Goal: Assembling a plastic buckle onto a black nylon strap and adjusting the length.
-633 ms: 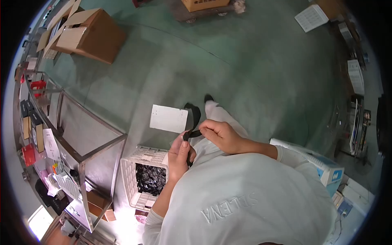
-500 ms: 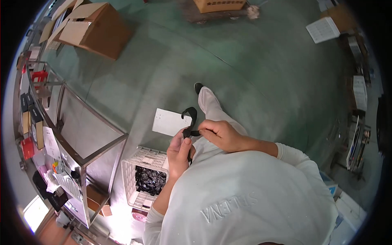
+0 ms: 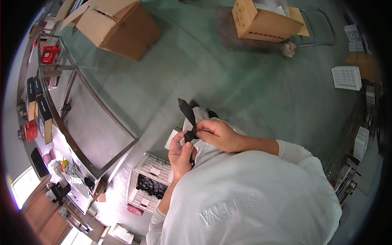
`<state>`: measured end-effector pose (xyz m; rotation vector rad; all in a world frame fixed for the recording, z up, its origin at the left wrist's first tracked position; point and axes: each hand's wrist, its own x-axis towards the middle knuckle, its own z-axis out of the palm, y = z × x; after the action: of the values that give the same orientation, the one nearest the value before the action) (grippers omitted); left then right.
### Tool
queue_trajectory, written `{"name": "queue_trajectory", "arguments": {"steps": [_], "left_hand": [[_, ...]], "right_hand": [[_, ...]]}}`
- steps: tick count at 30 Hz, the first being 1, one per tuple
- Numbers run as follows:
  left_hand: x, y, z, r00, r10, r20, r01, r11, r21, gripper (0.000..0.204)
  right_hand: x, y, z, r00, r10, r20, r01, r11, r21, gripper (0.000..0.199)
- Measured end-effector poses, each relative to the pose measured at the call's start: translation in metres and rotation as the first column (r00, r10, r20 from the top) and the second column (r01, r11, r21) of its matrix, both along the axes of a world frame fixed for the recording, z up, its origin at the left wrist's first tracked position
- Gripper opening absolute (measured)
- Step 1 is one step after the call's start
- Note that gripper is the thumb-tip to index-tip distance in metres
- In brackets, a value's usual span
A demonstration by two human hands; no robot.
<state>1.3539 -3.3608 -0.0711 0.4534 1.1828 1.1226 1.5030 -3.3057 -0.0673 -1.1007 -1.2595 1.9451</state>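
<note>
With the white plastic crate (image 3: 157, 166) as landmark, the black fabric strip (image 3: 187, 111) is just beyond it and to its right, raised in front of the person's body. The left hand (image 3: 180, 154), nearest the crate, has its grip clamped on a folded part of the strip between thumb and fingers. The right hand (image 3: 219, 134), farther right of the crate, has its fingertips pinched together on the strip too, and the strip's free end points away from the crate. Glossy black pieces (image 3: 151, 186) lie inside the crate. To the crate's right, the white shirt (image 3: 253, 192) bears raised lettering across its front. Well beyond the crate and to its right, an open cardboard carton (image 3: 263, 26) with dark printed characters sits on a platform trolley (image 3: 227, 29). Far right of the crate, a white carton (image 3: 346, 78) carries small print.
</note>
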Motion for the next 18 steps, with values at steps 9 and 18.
{"name": "queue_trajectory", "arguments": {"steps": [9,18], "left_hand": [[-0.047,0.151,-0.009,0.998,-0.016,0.054,0.016,1.000,-0.004,0.029],[-0.074,0.260,-0.005,0.995,-0.022,0.102,0.025,0.999,-0.025,0.031]], "right_hand": [[-0.047,0.147,-0.002,0.988,0.043,-0.147,-0.096,0.921,-0.376,0.010],[-0.080,0.251,-0.006,0.985,-0.065,-0.161,0.006,0.940,-0.342,0.012]]}}
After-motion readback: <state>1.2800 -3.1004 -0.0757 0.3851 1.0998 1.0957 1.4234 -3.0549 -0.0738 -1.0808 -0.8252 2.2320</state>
